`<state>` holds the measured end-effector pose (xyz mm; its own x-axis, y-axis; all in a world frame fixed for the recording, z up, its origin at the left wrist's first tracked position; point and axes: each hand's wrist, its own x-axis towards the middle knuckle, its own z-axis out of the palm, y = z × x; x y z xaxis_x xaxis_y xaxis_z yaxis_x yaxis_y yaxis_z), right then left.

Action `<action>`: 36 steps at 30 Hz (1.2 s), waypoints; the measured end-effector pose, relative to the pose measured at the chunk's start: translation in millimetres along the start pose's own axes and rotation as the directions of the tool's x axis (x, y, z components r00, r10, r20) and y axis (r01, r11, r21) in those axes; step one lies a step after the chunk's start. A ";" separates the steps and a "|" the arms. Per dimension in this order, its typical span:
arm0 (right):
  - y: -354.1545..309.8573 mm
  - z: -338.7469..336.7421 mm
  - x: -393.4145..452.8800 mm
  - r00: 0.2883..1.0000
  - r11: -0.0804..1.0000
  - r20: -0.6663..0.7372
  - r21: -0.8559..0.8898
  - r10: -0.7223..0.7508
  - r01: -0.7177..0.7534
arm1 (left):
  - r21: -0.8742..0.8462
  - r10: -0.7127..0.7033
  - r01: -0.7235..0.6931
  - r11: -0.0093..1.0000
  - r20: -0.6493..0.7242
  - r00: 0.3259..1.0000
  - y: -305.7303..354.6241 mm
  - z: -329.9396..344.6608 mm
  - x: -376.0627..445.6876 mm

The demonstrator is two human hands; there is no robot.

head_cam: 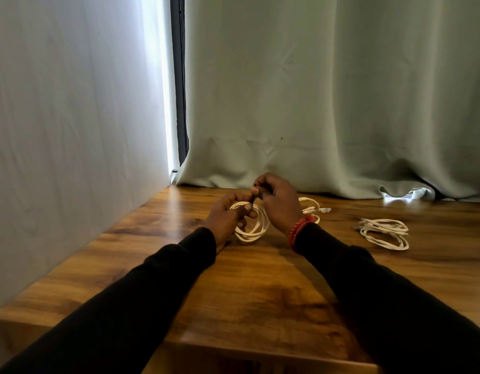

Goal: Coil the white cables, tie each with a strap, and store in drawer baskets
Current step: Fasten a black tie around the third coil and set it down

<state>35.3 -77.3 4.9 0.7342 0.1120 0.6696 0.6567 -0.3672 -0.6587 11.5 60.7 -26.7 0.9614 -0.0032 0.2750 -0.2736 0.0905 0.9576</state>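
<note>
**While a White Cable Is Held, Two More Wait on the Table**

Where the wooden table (pixel 260 292) ends, a pale green curtain (pixel 327 90) is hung down to its far edge, and a white wall (pixel 71 117) is seen on the left. A bright strip of light is seen between them.

A coiled white cable (pixel 253 230) is held just over the table, near its middle. It is gripped by the curled fingers of the left hand (pixel 228 215). A small dark strap (pixel 252 200) is pinched by the bent fingers of the right hand (pixel 278 203), at the top of the coil.

A second cable (pixel 313 207) is partly hidden behind the right hand. A third cable (pixel 384 233) is laid well apart, to the right. A red band (pixel 299 229) is worn on the right wrist, and black sleeves (pixel 141 300) are worn on both arms.

The strap is too small and dark to be made out well.
</note>
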 end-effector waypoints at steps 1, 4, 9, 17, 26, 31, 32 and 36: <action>1.6 -0.4 2.1 0.999 0.999 -0.035 0.021 0.036 -0.036 | 0.003 0.002 -0.002 1.000 0.007 1.000 -0.6 -0.4 0.3; 6.4 -3.1 6.4 0.985 0.986 -0.075 0.069 0.155 -0.150 | -0.027 -0.023 0.024 0.999 0.044 0.999 -3.0 -1.3 1.7; 8.5 -5.9 6.7 0.971 0.971 -0.106 0.128 0.216 -0.202 | -0.048 -0.070 0.074 0.996 0.071 0.995 -2.4 -2.0 3.2; 17.1 -2.6 3.4 0.960 0.968 0.138 -0.093 0.244 -0.232 | -0.007 -0.150 0.150 0.989 0.028 0.988 -4.8 -6.0 10.3; 29.5 2.9 -5.9 0.953 0.879 0.192 -0.461 0.234 -0.123 | 0.672 0.059 -0.002 0.741 -0.063 0.996 -11.6 -9.9 23.9; 35.8 8.7 -1.0 0.930 0.901 0.122 -0.317 0.348 -0.295 | 0.629 0.085 -0.017 0.778 -0.079 0.993 -5.9 -9.0 24.8; 34.1 9.1 0.3 0.923 0.911 0.111 -0.241 0.369 -0.336 | 0.607 0.081 -0.017 0.795 -0.078 0.994 -4.7 -7.9 23.2; 21.0 11.3 -1.3 0.915 0.920 0.099 0.005 0.390 -0.393 | 0.499 0.037 0.022 0.866 -0.109 0.993 -4.6 -9.4 22.3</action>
<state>50.2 -74.7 -13.6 0.9454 0.0504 0.3220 0.3165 -0.3774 -0.8703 34.5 69.5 -25.8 0.9480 0.1084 0.2991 -0.2294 -0.4187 0.8787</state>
